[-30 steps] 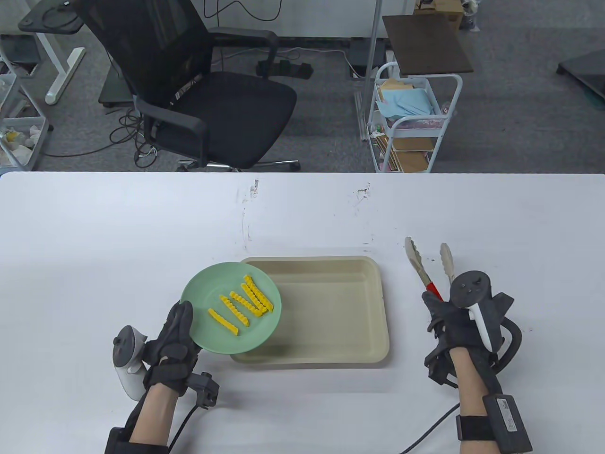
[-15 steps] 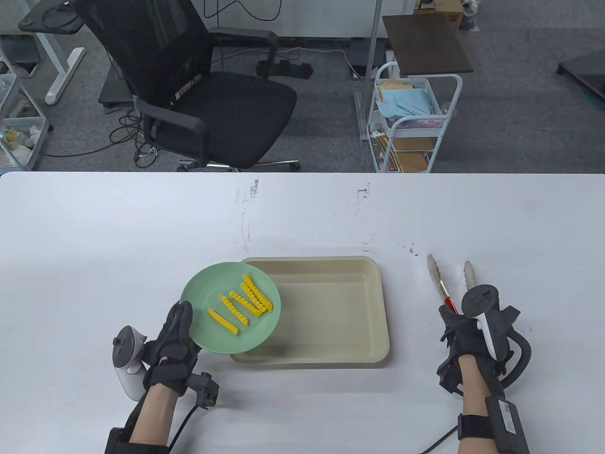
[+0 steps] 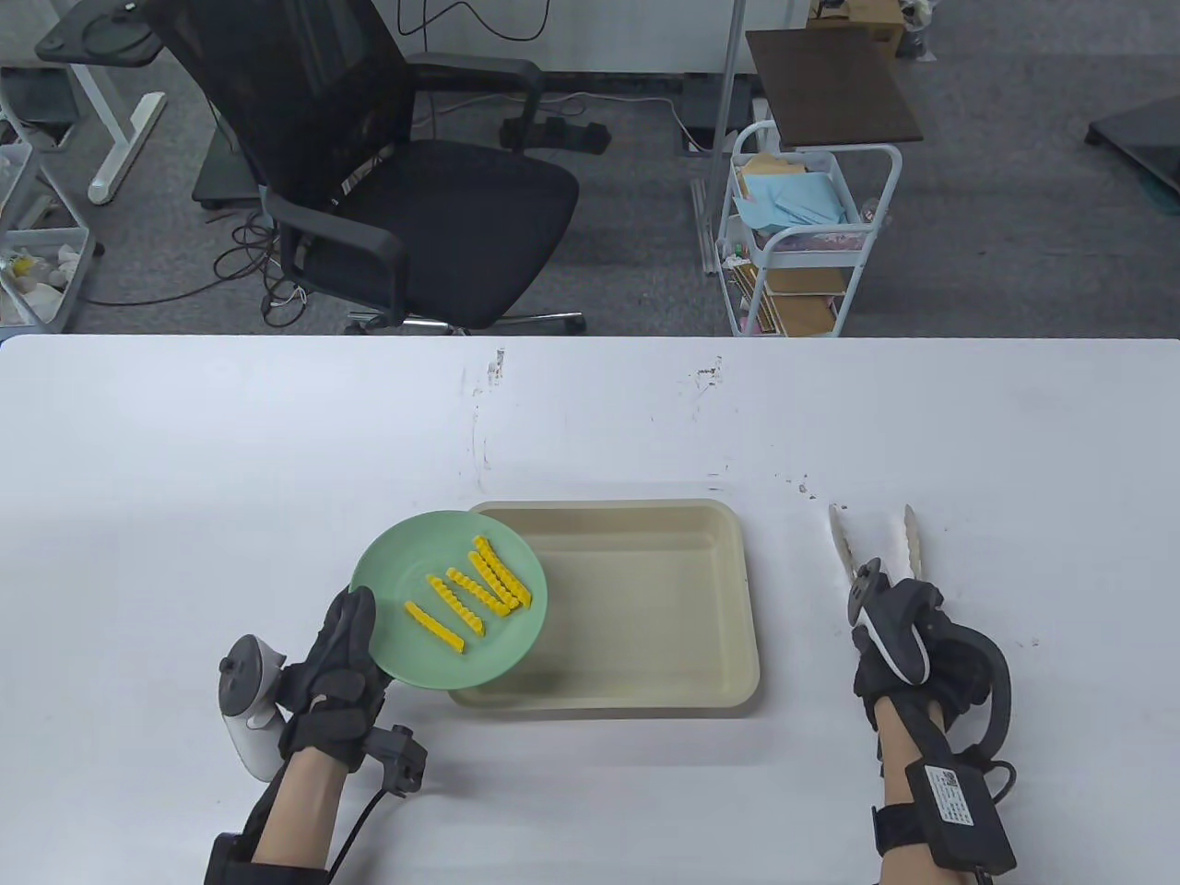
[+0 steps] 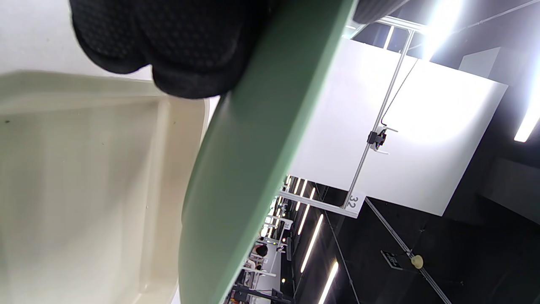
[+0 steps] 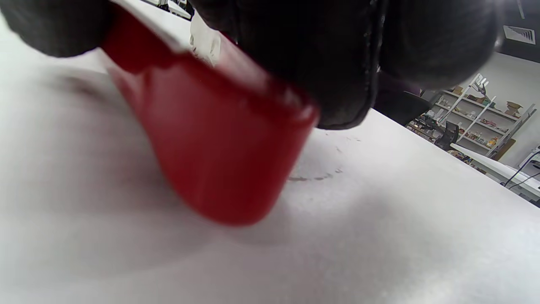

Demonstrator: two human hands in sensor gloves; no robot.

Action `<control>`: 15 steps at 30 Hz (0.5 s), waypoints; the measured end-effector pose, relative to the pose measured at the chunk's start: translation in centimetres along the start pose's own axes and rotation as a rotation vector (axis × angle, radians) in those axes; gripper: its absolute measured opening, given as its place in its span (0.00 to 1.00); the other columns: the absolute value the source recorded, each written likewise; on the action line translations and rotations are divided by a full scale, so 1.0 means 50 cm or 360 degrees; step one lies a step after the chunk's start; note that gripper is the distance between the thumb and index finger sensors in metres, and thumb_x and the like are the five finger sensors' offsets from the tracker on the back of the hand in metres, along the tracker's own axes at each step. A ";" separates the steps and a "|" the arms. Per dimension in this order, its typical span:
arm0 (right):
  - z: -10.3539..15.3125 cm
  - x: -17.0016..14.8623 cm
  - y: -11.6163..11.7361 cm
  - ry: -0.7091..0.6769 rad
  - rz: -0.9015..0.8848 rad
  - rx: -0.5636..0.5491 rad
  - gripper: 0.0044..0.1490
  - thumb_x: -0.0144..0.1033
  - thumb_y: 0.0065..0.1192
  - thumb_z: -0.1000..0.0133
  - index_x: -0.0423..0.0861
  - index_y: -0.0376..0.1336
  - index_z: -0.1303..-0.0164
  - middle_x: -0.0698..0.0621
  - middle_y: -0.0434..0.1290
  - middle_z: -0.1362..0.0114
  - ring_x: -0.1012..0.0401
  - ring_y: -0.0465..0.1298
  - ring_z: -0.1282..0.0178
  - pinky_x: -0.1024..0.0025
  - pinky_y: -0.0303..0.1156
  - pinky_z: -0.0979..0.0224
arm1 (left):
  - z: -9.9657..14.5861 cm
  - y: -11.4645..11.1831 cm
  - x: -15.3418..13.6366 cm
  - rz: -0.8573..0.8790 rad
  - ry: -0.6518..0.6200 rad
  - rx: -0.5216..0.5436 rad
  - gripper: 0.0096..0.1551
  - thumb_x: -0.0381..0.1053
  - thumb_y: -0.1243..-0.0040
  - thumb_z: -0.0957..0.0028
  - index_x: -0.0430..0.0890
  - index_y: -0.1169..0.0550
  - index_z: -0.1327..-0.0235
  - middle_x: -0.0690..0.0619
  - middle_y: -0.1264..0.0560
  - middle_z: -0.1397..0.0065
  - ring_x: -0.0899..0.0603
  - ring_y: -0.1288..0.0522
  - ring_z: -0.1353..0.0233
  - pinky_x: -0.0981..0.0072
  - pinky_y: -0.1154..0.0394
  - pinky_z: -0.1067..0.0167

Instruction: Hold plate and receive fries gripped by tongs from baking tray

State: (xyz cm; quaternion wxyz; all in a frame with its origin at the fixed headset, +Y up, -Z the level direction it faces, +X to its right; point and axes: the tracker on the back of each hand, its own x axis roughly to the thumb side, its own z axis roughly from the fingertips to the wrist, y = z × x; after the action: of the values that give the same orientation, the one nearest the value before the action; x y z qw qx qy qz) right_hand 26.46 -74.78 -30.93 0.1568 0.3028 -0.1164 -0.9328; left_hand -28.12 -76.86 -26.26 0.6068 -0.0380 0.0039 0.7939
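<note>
Now tray (image 3: pixel 645 608) bare, fries (image 3: pixel 475 590) on plate (image 3: pixel 396 572). Left hand (image 3: pixel 336 678) fingers clamp plate rim: keep level. Right hand (image 3: pixel 908 645) fingers grasp tongs (image 3: pixel 841 544) near worktop right edge: lower flat, release gently.

The plate (image 3: pixel 396 572) overhangs the baking tray (image 3: pixel 728 590); bare table (image 3: pixel 793 572) separates tray and tongs (image 3: pixel 871 544).

Left wrist view: number "32" readable on a small white tag (image 4: pixel 353 199) fixed to a metal frame post, printed sideways. Table view: white label (image 3: pixel 949 793) on the black box strapped to the right forearm carries print, too small to read. No other legible text.
</note>
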 end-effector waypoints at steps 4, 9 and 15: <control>0.000 -0.004 0.000 -0.0002 -0.0029 0.0059 0.54 0.71 0.53 0.55 0.49 0.49 0.25 0.50 0.75 0.36 0.47 0.79 0.42 0.47 0.76 0.49 | 0.000 0.000 0.001 0.0000 -0.0002 -0.0003 0.38 0.58 0.65 0.32 0.34 0.55 0.22 0.44 0.34 0.33 0.45 0.22 0.56 0.40 0.29 0.44; 0.021 -0.001 -0.036 -0.0109 -0.0237 -0.0027 0.53 0.70 0.52 0.54 0.53 0.46 0.23 0.46 0.61 0.24 0.44 0.68 0.27 0.40 0.68 0.36 | -0.001 0.000 0.001 -0.0005 0.0000 -0.0006 0.38 0.58 0.66 0.31 0.34 0.55 0.22 0.44 0.34 0.33 0.45 0.22 0.56 0.40 0.29 0.44; 0.080 0.055 -0.102 -0.0460 -0.0722 -0.0181 0.51 0.66 0.53 0.52 0.52 0.47 0.23 0.45 0.59 0.23 0.43 0.66 0.25 0.39 0.66 0.34 | -0.001 0.000 0.001 -0.0014 -0.0005 -0.0007 0.38 0.58 0.66 0.32 0.35 0.55 0.22 0.44 0.34 0.33 0.45 0.22 0.56 0.40 0.29 0.44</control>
State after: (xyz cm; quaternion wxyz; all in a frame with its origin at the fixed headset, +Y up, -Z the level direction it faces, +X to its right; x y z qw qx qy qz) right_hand 20.84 -70.59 -30.82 -0.0575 0.1757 -0.0141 -0.9827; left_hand -28.13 -76.84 -26.31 0.6101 -0.0381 0.0011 0.7914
